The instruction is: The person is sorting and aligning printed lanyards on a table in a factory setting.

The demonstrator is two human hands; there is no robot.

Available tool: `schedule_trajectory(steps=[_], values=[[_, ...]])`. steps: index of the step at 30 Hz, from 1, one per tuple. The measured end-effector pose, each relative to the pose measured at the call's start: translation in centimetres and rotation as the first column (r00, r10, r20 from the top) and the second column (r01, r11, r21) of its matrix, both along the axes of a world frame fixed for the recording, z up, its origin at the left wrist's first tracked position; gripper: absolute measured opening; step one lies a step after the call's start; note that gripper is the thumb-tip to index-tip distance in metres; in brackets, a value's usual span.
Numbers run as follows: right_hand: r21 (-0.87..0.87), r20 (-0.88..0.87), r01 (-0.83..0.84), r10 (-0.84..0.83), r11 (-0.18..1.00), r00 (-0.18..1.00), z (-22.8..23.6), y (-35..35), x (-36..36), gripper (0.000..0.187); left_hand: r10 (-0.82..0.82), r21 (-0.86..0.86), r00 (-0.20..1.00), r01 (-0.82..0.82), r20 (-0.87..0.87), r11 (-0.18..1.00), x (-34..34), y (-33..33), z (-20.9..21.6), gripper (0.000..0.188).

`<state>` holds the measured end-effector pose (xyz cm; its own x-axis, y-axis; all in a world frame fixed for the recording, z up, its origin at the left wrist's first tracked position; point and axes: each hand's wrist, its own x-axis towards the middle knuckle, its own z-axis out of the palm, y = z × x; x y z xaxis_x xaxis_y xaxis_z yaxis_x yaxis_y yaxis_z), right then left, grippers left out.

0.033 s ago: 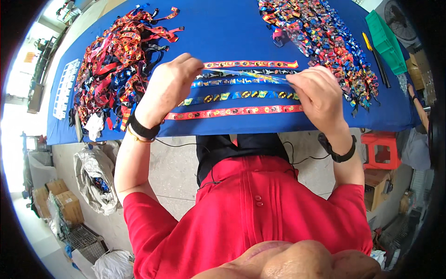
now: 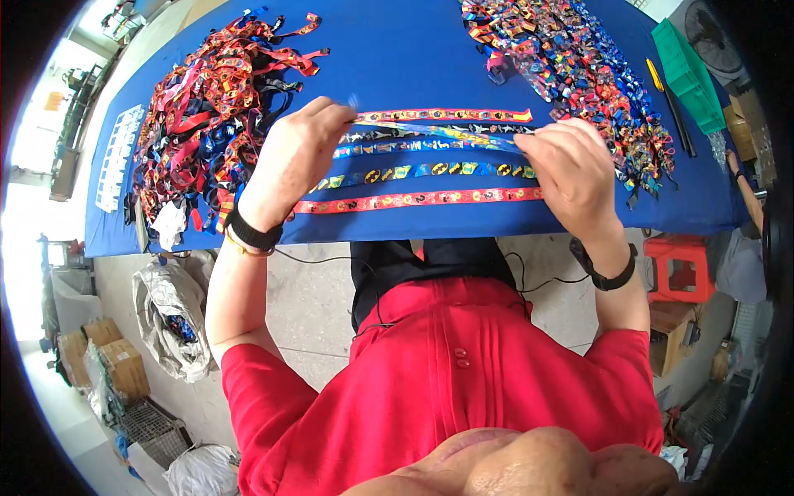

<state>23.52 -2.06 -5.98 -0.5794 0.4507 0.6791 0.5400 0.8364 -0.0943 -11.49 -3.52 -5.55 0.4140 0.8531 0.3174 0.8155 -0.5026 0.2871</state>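
Observation:
A blue-and-yellow patterned strap point(image 2: 463, 135) is stretched between my hands above the table. My left hand point(image 2: 302, 157) pinches its left end, where a small blurred piece sticks up by the fingertips. At the other end, my right hand point(image 2: 575, 168) grips the strap between thumb and fingers. Beneath it, several printed straps lie side by side across the blue cloth: a red one point(image 2: 442, 114) farthest away, a black one, a blue one point(image 2: 397, 149), a blue-yellow one point(image 2: 430, 170) and a pinkish-red one point(image 2: 422, 199) nearest me. My hands cover some of their ends.
A tangled heap of straps point(image 2: 219, 107) lies at the table's left, beside white cards point(image 2: 118, 157). Many folded straps point(image 2: 579, 91) are spread at the right. Beyond them are a green crate point(image 2: 686, 74) and a yellow-handled tool point(image 2: 654, 74). A red stool point(image 2: 680, 269) stands below the table.
My left hand has shifted slightly left and the right hand slightly right. The held strap shows more of its patterned face. A blurred piece now shows above the left fingertips.

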Motion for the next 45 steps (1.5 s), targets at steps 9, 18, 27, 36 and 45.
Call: schedule_trajectory(steps=[9,18,27,36,45], values=[[0.207,0.135,0.001,-0.03,0.978,0.99,0.5,-1.1,0.8,0.03,0.238,0.29,0.968,-0.252,0.083,0.923,-3.7,-2.0,-1.4,0.023],[0.116,0.143,0.082,-0.099,0.99,0.985,-0.6,0.4,2.2,0.033,0.387,0.193,0.92,-0.391,0.058,0.9,-7.7,-1.5,-2.9,0.024],[0.026,0.094,0.238,-0.239,0.971,0.966,-2.1,3.0,3.2,0.026,0.473,0.035,0.872,-0.481,0.13,0.876,-10.0,0.7,-4.3,0.02],[0.08,0.113,0.177,-0.185,0.981,0.976,-2.9,7.6,2.9,0.007,0.493,-0.009,0.869,-0.493,0.028,0.87,-11.9,4.3,-4.3,0.01],[0.019,0.348,0.186,-0.181,0.982,0.92,-5.1,12.1,2.5,0.011,0.381,0.122,0.917,-0.367,-0.115,0.922,-13.1,8.1,-7.0,0.009]])
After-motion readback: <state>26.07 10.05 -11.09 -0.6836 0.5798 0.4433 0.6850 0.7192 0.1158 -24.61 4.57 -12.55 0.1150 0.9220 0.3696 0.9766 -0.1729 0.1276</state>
